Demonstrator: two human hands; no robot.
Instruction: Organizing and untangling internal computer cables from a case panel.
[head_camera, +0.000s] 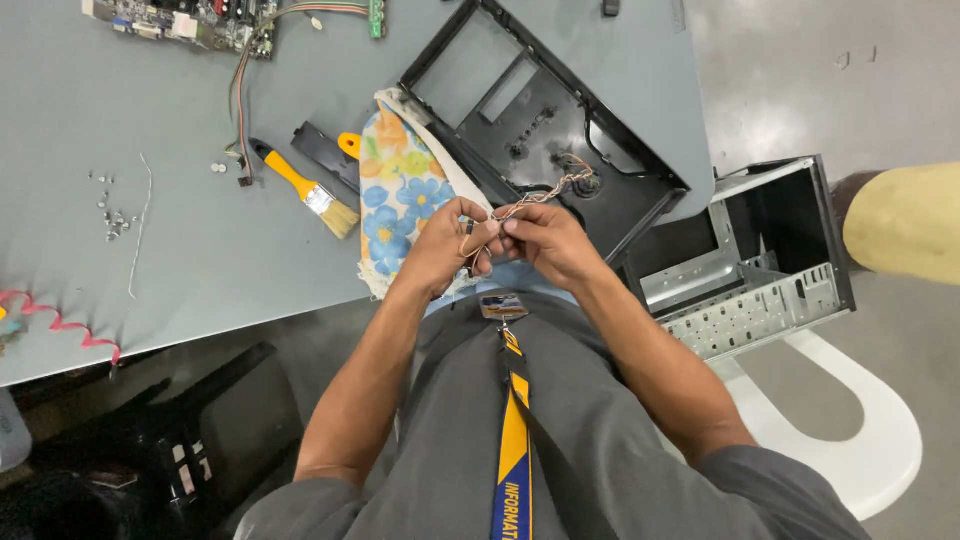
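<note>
A twisted wire (535, 198) is pinched taut between the left hand (445, 245) and right hand (545, 240), both clenched on it, so its end can be worked; it trails to the black panel (540, 110) at 12 o'clock

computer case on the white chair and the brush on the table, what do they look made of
Computer case: looks like bare sheet metal, dull silver, with punched slots and folded edges; its outer shell is black, probably painted. Brush: glossy yellow handle, likely plastic, a shiny metal band, and pale bristles whose fibre cannot be told.
</note>
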